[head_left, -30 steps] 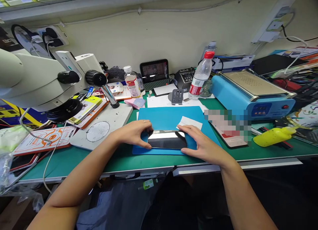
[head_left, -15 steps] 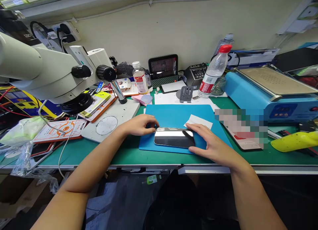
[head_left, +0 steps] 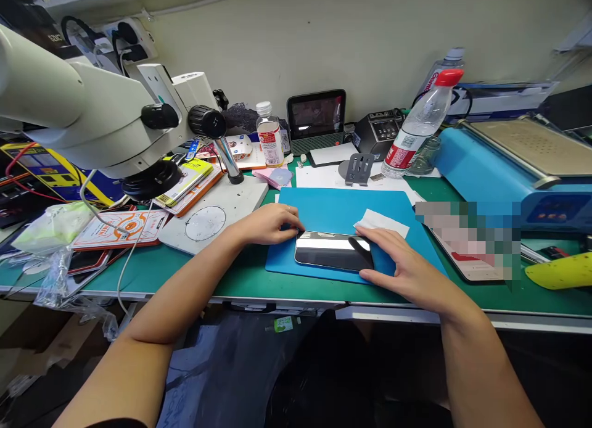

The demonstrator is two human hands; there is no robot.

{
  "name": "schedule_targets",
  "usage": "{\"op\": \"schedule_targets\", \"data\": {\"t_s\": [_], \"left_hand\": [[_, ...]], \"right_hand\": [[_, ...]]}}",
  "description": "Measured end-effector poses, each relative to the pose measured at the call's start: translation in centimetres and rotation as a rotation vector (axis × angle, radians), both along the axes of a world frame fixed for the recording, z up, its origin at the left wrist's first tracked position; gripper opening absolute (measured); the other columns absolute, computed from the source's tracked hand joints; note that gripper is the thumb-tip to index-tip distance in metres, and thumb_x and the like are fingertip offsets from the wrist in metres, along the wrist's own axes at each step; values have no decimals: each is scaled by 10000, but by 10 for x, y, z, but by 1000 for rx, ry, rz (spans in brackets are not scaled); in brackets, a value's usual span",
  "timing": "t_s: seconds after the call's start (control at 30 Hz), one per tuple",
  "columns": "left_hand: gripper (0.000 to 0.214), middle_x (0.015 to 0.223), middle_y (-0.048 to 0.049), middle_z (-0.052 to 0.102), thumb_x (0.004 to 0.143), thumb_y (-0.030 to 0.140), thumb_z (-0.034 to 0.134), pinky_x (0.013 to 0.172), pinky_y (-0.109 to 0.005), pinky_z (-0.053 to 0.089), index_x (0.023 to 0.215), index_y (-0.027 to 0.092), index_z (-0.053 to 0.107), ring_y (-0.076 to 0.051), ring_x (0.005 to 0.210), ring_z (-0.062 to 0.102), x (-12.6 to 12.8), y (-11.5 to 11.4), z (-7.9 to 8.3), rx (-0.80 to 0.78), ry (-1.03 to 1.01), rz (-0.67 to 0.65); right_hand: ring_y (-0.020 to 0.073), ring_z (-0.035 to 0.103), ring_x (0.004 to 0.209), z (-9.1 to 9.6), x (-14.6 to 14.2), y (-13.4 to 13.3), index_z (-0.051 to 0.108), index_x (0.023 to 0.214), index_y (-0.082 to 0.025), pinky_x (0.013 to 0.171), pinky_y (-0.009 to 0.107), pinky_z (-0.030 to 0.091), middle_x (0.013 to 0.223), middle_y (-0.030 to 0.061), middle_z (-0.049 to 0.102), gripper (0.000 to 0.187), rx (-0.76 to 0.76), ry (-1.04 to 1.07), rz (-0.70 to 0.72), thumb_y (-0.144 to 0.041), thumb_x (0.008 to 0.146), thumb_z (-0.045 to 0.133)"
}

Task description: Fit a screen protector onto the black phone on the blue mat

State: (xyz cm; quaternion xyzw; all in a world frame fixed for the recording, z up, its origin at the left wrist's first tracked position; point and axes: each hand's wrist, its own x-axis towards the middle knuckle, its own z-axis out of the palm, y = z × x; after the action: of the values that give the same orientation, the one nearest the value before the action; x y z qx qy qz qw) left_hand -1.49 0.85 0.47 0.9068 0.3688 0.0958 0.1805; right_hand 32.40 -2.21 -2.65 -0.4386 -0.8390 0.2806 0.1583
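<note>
A smartphone (head_left: 333,252) with a dark, glossy screen lies face up on a blue mat (head_left: 314,203), bright reflections across it. At its upper left corner, my left hand (head_left: 272,223) is closed, thumb and fingertips pinched together; what is between them is hidden. Around the right end is my right hand (head_left: 402,261), its thumb at the near corner and its fingers at the far corner, gripping the phone between them. A white wipe or paper (head_left: 382,223) lies on the mat just behind my right fingers.
To the left stands a microscope (head_left: 111,116) over its pale base (head_left: 240,209). A blue heating-plate machine (head_left: 485,169), a red-capped bottle (head_left: 419,129) and a partly blurred phone (head_left: 481,264) are on the right. Behind the mat are a phone stand (head_left: 359,169) and a small screen (head_left: 317,113).
The whole view has shifted, so things sit slightly further right. Both hands keep their places at the two ends of the smartphone, with little visible finger movement.
</note>
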Motion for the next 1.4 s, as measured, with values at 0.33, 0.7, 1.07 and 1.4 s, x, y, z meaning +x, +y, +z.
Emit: {"op": "schedule_targets", "data": {"t_s": [0.33, 0.7, 1.07, 1.4], "left_hand": [[270, 1014, -74, 748, 968, 241, 522, 801, -321, 483, 1040, 184, 776, -214, 899, 691, 3, -4, 1, 0, 25, 14], [779, 1086, -74, 620, 761, 773, 712, 824, -322, 445, 1270, 189, 625, -261, 993, 612, 12, -17, 7, -5, 162, 38], [694, 1122, -85, 618, 805, 676, 739, 868, -344, 449, 1273, 180, 608, -276, 1046, 608, 16, -20, 6, 36, 205, 5], [659, 1142, -80, 620, 800, 619, 761, 884, -357, 470, 1266, 174, 625, -277, 1070, 608, 17, -19, 7, -12, 174, 19]], "right_hand": [[390, 409, 1477, 5, -4, -4, 443, 1537, -315, 1195, 609, 370, 1584, 109, 483, 796, 33, 14, 15, -674, 858, 651], [375, 420, 1467, 5, -5, -6, 451, 1538, -288, 1183, 590, 395, 1575, 109, 495, 773, 48, -10, -16, -632, 875, 650], [356, 415, 1474, 0, -1, -5, 442, 1543, -299, 1211, 586, 363, 1566, 93, 501, 754, 46, 27, -21, -602, 885, 652], [353, 421, 1469, 0, -1, -5, 467, 1524, -302, 1224, 580, 348, 1565, 86, 502, 753, -2, 67, -46, -623, 873, 665]]}}
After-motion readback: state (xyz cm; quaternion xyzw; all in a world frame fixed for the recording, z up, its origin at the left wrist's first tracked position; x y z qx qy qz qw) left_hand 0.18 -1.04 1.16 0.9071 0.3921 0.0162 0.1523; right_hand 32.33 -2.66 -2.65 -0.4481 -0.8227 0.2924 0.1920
